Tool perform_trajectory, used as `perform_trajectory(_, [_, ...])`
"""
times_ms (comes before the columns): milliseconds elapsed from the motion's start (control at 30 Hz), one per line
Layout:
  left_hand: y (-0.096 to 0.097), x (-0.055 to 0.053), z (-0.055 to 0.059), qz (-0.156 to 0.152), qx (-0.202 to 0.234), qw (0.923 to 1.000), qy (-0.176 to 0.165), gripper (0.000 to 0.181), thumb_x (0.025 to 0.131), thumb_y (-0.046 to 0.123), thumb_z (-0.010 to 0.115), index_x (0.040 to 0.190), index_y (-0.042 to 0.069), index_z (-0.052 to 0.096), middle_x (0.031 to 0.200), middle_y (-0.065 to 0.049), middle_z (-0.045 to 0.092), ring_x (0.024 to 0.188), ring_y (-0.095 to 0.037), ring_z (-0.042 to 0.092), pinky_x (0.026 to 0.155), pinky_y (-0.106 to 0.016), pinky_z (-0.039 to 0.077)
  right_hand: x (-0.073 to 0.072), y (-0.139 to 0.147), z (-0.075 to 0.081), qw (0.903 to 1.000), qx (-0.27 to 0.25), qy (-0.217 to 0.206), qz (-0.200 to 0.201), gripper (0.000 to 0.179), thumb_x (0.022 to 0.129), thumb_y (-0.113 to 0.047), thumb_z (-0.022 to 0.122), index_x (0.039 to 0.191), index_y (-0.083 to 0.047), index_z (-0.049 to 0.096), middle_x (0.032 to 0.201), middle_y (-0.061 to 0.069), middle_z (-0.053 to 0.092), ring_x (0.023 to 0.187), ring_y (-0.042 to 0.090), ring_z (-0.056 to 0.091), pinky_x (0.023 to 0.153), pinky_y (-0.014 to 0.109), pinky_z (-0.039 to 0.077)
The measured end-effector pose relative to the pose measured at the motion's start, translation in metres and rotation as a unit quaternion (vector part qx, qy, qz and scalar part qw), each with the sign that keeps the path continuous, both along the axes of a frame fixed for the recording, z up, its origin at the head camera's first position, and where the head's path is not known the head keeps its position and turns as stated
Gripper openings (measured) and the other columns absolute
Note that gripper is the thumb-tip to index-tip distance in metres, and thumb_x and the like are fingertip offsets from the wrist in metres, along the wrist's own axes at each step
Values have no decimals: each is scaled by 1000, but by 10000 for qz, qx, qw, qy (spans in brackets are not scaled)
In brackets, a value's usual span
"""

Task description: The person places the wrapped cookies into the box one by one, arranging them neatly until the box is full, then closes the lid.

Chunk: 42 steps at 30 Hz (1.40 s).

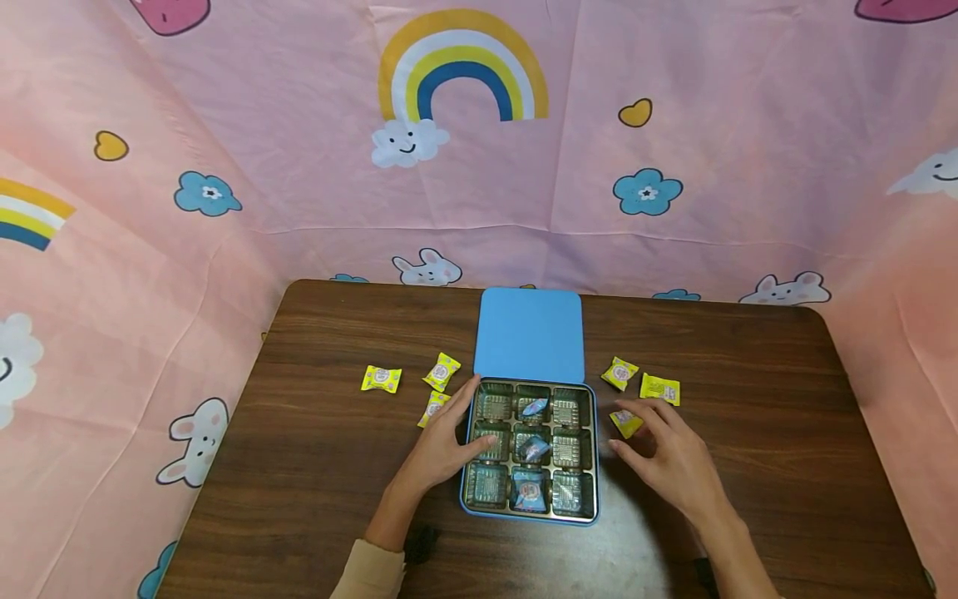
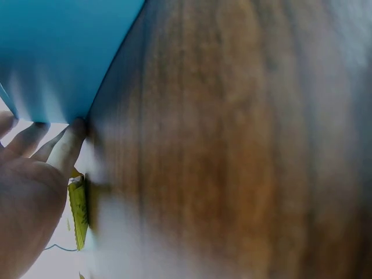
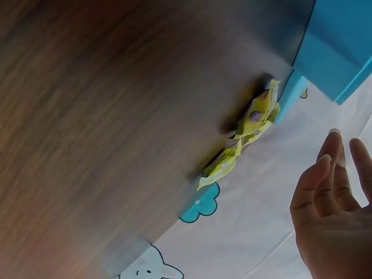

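Note:
A blue tin [image 1: 530, 517] with a nine-compartment tray lies on the table; its middle column holds blue-wrapped candies [image 1: 529, 492], one per compartment. My left hand [image 1: 441, 445] rests along the tin's left side with fingers extended, the thumb over the middle-left compartment. In the left wrist view its fingertips touch the blue side of the tin [image 2: 64, 58]. My right hand [image 1: 677, 462] hovers right of the tin, fingers loosely bent and holding nothing, partly covering a yellow-wrapped candy [image 1: 625, 423]. The right wrist view shows the right hand [image 3: 334, 215] apart from the yellow candies [image 3: 256, 119].
The blue lid [image 1: 530, 333] lies flat behind the tin. Left of the tin are more yellow candies [image 1: 382, 379], one partly hidden by the left hand. Two others [image 1: 660, 389] lie beyond the right hand. Patterned cloth [image 1: 479, 191] surrounds the wooden table [image 1: 314, 482].

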<state>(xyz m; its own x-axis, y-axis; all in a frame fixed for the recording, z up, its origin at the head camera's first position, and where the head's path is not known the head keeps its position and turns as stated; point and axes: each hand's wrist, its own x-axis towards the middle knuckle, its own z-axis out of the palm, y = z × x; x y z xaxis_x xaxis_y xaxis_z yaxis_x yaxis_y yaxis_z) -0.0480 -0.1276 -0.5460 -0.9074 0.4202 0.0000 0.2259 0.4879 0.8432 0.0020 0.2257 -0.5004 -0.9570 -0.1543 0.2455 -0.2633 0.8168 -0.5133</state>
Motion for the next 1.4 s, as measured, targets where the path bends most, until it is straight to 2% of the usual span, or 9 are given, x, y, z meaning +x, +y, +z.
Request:
perform_trajectory(300, [0, 0, -2, 10, -14, 10000, 78, 91, 89, 38, 75, 160, 20, 20, 163, 2, 21, 148, -26, 25, 110, -59, 34, -1, 6, -4, 9998, 115, -79, -107, 62, 74, -19, 89, 130, -19, 63, 113, 2, 60, 77, 11, 59, 61, 31, 50])
perform_trajectory(667, [0, 1, -2, 24, 74, 9999, 106, 91, 90, 37, 75, 160, 19, 21, 164, 0, 22, 147, -29, 27, 108, -60, 36, -3, 17, -13, 9999, 64, 58, -105, 61, 73, -17, 90, 128, -14, 65, 113, 3, 60, 76, 12, 61, 59, 30, 49])
perform_trajectory(867, [0, 0, -2, 47, 124, 9999, -23, 92, 89, 34, 76, 161, 20, 20, 163, 5, 20, 148, -25, 25, 109, -58, 36, -4, 20, -17, 9998, 64, 67, -158, 60, 72, -16, 90, 127, -14, 66, 113, 2, 60, 76, 13, 63, 57, 31, 49])
perform_trajectory(1400, [0, 0, -4, 54, 403, 9988, -275, 91, 89, 34, 76, 160, 29, 20, 163, 7, 19, 148, -21, 25, 109, -50, 40, -7, 23, -24, 9981, 262, -442, -352, 60, 74, -17, 89, 129, -13, 64, 115, 7, 60, 81, 18, 63, 61, 37, 50])
